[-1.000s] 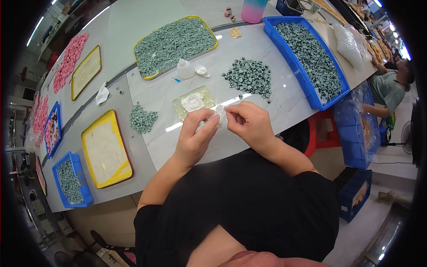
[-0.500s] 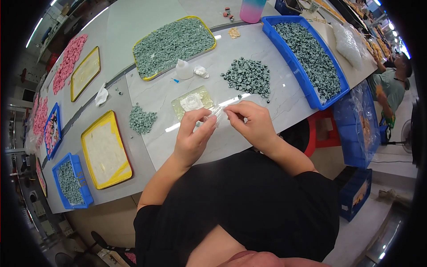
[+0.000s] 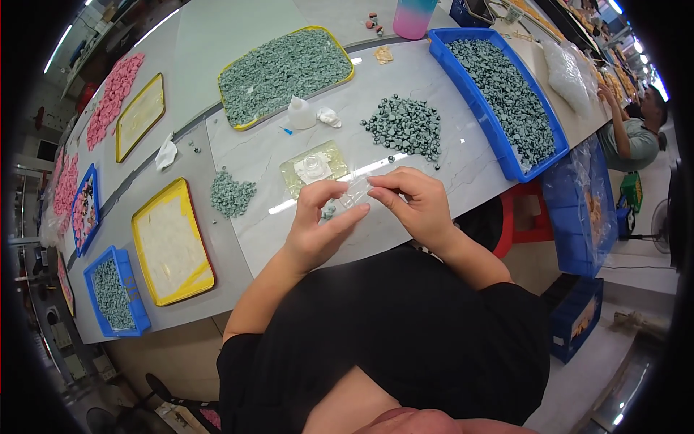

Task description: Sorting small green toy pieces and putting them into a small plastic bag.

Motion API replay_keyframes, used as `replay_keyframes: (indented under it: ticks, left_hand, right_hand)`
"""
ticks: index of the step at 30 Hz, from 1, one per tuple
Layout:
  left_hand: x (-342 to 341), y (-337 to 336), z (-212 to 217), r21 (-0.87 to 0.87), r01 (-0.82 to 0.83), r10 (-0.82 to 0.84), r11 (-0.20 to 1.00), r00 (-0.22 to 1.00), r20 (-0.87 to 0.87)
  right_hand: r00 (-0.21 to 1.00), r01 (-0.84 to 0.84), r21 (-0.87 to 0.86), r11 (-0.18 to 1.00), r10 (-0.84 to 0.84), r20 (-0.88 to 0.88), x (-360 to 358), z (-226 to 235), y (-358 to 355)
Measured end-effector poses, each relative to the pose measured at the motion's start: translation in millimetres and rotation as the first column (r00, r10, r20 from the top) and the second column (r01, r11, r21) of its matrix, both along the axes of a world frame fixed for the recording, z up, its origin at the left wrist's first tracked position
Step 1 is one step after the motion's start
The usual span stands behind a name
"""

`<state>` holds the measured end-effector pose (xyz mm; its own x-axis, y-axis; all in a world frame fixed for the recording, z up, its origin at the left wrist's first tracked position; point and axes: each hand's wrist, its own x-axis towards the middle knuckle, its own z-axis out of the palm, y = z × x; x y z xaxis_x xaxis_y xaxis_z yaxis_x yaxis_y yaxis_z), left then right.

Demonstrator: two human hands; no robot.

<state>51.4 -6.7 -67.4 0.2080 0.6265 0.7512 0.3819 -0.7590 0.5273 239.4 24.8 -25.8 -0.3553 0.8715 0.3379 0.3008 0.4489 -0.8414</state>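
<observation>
My right hand (image 3: 421,202) pinches a small clear plastic piece (image 3: 356,192) between thumb and forefinger; its exact kind is too hard to make out. Facing it, my left hand (image 3: 318,217) has thumb and fingers spread apart around the piece's other end. Whether a fingertip still touches it I cannot tell. A few green bits (image 3: 329,212) show on the table by the left thumb. Just beyond the hands lies a yellowish translucent pad (image 3: 295,173) with a white lump (image 3: 314,166) on it. Past that stand a white squeeze bottle (image 3: 301,114) and a crumpled tissue (image 3: 329,117).
Dark green shiny pieces (image 3: 405,126) lie heaped ahead right, beside a full blue tray (image 3: 463,90). Dull green pieces (image 3: 231,194) are piled to the left, near a yellow-rimmed tray (image 3: 189,242). Another yellow-rimmed tray (image 3: 352,71) of green pieces sits farther back. A person (image 3: 629,134) works at far right.
My left thumb and fingers have spread apart from the clear piece, which now shows more fully. My right hand has shifted slightly right, still pinching. The person at far right has moved.
</observation>
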Motion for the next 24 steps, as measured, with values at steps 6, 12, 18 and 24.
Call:
replay_keyframes:
  ticks: [6, 12, 18, 24]
  left_hand:
    - [0.6, 4.3, -1.6, 0.019, 0.014, -0.015, 1.0, 0.995, 0.094]
    - [1.8, 3.9, -2.2, 0.151, 0.048, -0.045, 0.987, 0.999, -0.02]
    - [-1.4, 0.2, 0.3, 0.189, 0.107, -0.084, 0.976, 0.988, -0.128]
    - [3.0, -0.5, 1.8, 0.176, 0.054, -0.043, 0.983, 0.997, -0.065]
  right_hand:
    - [1.0, -0.005, 0.034, 0.999, 0.006, -0.021, 0.1, -2.8, -2.9]
    - [1.0, 0.001, -0.092, 0.996, -0.002, -0.017, -1.0, 3.6, -4.6]
    - [1.0, 0.021, -0.028, 0.999, -0.021, 0.018, -1.4, 1.2, -4.3]
    - [0.994, 0.1, 0.009, 0.995, -0.101, 0.052, -3.2, 2.7, -5.7]
